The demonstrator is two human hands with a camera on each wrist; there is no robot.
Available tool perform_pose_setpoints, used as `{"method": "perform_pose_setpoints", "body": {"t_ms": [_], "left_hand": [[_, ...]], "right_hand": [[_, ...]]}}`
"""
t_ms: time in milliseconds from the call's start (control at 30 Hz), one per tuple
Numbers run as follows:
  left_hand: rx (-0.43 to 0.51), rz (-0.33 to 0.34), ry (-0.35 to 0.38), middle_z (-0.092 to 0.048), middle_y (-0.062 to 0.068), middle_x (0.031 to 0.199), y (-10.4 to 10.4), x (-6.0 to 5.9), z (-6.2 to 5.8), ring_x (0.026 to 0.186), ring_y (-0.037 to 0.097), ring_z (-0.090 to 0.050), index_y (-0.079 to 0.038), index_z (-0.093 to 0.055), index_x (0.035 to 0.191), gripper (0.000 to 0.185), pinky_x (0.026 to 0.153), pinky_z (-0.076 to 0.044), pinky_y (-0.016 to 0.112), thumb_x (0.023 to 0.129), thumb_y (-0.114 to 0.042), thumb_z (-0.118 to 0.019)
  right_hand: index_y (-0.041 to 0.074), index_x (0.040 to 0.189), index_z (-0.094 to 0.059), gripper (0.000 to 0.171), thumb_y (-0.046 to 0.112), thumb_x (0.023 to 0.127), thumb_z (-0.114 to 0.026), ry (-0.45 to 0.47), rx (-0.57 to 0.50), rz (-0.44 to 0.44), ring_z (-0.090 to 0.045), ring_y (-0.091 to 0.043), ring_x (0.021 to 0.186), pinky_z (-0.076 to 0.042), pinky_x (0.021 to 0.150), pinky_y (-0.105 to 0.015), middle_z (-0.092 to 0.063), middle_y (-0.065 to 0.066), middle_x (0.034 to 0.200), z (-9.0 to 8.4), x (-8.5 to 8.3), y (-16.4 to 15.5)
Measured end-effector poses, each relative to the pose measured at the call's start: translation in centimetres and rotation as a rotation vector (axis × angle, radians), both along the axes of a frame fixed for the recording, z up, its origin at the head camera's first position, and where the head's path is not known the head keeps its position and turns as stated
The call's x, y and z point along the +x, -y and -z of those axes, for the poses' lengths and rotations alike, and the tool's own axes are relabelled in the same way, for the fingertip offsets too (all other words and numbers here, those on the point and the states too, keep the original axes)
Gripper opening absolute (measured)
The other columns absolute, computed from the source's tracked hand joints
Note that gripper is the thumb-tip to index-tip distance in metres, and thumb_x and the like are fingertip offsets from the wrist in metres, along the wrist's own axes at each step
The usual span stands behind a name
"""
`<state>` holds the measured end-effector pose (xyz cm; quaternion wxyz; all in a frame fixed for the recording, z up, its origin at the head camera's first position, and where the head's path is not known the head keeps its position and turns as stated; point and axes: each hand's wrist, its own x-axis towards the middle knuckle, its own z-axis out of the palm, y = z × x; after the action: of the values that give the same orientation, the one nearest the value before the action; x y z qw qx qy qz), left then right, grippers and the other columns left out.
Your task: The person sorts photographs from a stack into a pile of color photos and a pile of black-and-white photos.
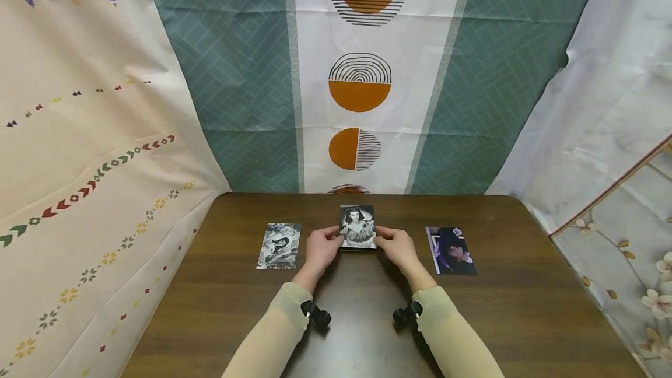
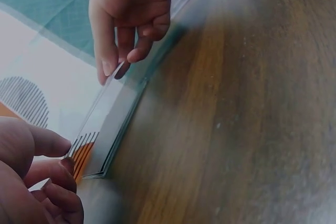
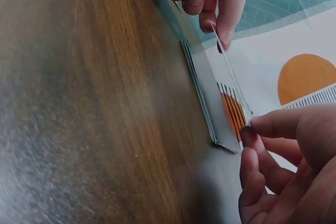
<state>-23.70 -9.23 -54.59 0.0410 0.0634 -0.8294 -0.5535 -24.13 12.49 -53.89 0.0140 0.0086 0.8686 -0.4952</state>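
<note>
Pinching top photo point(image 1: 357, 226), both hands, stack point(image 2: 118, 137) beneath

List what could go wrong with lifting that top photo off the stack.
1. The top photo is pinched only at its side edges by the left hand and right hand; it may bow or slip free.
2. The stack beneath it lies loose on the table, so a sticking glossy print might drag and fan it out.
3. Fingertips on the glossy face could leave smudges.
</note>
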Motion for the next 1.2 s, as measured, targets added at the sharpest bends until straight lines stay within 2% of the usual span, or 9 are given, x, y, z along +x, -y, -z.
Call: {"method": "perform_pose_setpoints", "body": {"t_ms": [100, 200, 467, 600, 733, 800, 867, 1000, 1200], "left_hand": [[0.007, 0.009, -0.004, -0.068, 0.003, 0.095, 0.4, 0.3, 0.0, 0.089, 0.019, -0.058, -0.005, -0.078, 0.129, 0.035, 0.076, -0.047, 0.034, 0.095, -0.013, -0.076], [-0.002, 0.014, -0.013, -0.067, 0.003, 0.093, 0.9, 0.4, -0.1, 0.086, 0.019, -0.058, -0.004, -0.078, 0.129, 0.035, 0.074, -0.047, 0.033, 0.095, -0.013, -0.077], [0.030, 0.034, -0.004, -0.066, 0.005, 0.095, 2.2, 0.7, -0.2, 0.088, 0.020, -0.057, -0.003, -0.076, 0.131, 0.037, 0.074, -0.047, 0.034, 0.096, -0.013, -0.075], [0.037, 0.047, -0.008, -0.067, 0.006, 0.098, 2.8, 0.8, -0.2, 0.089, 0.020, -0.058, -0.002, -0.075, 0.133, 0.038, 0.074, -0.047, 0.033, 0.096, -0.013, -0.074], [0.035, 0.066, -0.003, -0.067, 0.007, 0.098, 3.6, 1.2, -0.4, 0.087, 0.021, -0.058, -0.001, -0.074, 0.134, 0.039, 0.073, -0.048, 0.034, 0.097, -0.014, -0.074], [0.031, 0.079, -0.001, -0.068, 0.007, 0.097, 4.0, 1.4, -0.5, 0.085, 0.021, -0.058, -0.001, -0.073, 0.135, 0.039, 0.072, -0.048, 0.035, 0.098, -0.014, -0.074], [0.028, 0.084, 0.005, -0.067, 0.007, 0.098, 4.6, 1.6, -0.6, 0.085, 0.021, -0.057, -0.001, -0.073, 0.135, 0.039, 0.071, -0.046, 0.035, 0.098, -0.015, -0.074], [0.020, 0.074, 0.001, -0.066, 0.007, 0.098, 5.7, 2.0, -0.7, 0.083, 0.021, -0.055, -0.002, -0.073, 0.136, 0.039, 0.068, -0.045, 0.033, 0.099, -0.015, -0.074], [-0.023, 0.071, 0.000, -0.066, 0.006, 0.095, 6.8, 2.8, -0.6, 0.083, 0.021, -0.055, -0.002, -0.074, 0.135, 0.039, 0.068, -0.043, 0.034, 0.098, -0.015, -0.074]], "right_hand": [[0.008, 0.135, -0.075, 0.040, 0.020, 0.097, -0.075, -0.009, -0.018, 0.000, -0.068, -0.024, 0.093, -0.054, 0.075, -0.035, -0.077, -0.015, 0.119, 0.0, 0.1, 0.2], [0.007, 0.134, -0.076, 0.040, 0.019, 0.095, -0.077, -0.023, -0.028, -0.007, -0.065, -0.021, 0.080, -0.051, 0.068, -0.032, -0.078, -0.011, 0.110, -0.1, 0.2, 0.5], [0.006, 0.136, -0.074, 0.040, 0.020, 0.099, -0.074, -0.031, -0.051, -0.015, -0.059, -0.017, 0.074, -0.048, 0.069, -0.034, -0.075, -0.005, 0.102, -0.5, 0.1, 1.6], [0.006, 0.137, -0.074, 0.040, 0.020, 0.099, -0.074, -0.043, -0.046, -0.022, -0.064, -0.021, 0.081, -0.051, 0.075, -0.038, -0.077, -0.005, 0.102, -0.5, 0.3, 2.2], [0.008, 0.137, -0.074, 0.039, 0.022, 0.101, -0.073, -0.048, -0.046, -0.033, -0.069, -0.030, 0.109, -0.053, 0.093, -0.049, -0.077, -0.011, 0.117, -0.3, 0.6, 2.7], [0.009, 0.137, -0.075, 0.038, 0.023, 0.102, -0.072, -0.049, -0.045, -0.036, -0.066, -0.034, 0.123, -0.051, 0.101, -0.053, -0.075, -0.013, 0.127, -0.2, 0.8, 2.9], [0.009, 0.135, -0.076, 0.036, 0.023, 0.101, -0.072, -0.051, -0.048, -0.038, -0.062, -0.036, 0.131, -0.049, 0.106, -0.056, -0.073, -0.014, 0.132, -0.2, 0.9, 3.3], [0.009, 0.132, -0.078, 0.035, 0.023, 0.100, -0.074, -0.066, -0.051, -0.059, -0.061, -0.037, 0.132, -0.048, 0.107, -0.056, -0.073, -0.015, 0.132, -0.3, 1.0, 4.2], [0.011, 0.131, -0.078, 0.037, 0.024, 0.097, -0.075, -0.070, -0.049, -0.069, -0.068, -0.033, 0.123, -0.052, 0.102, -0.053, -0.078, -0.010, 0.120, 0.0, 1.6, 5.1]]}}
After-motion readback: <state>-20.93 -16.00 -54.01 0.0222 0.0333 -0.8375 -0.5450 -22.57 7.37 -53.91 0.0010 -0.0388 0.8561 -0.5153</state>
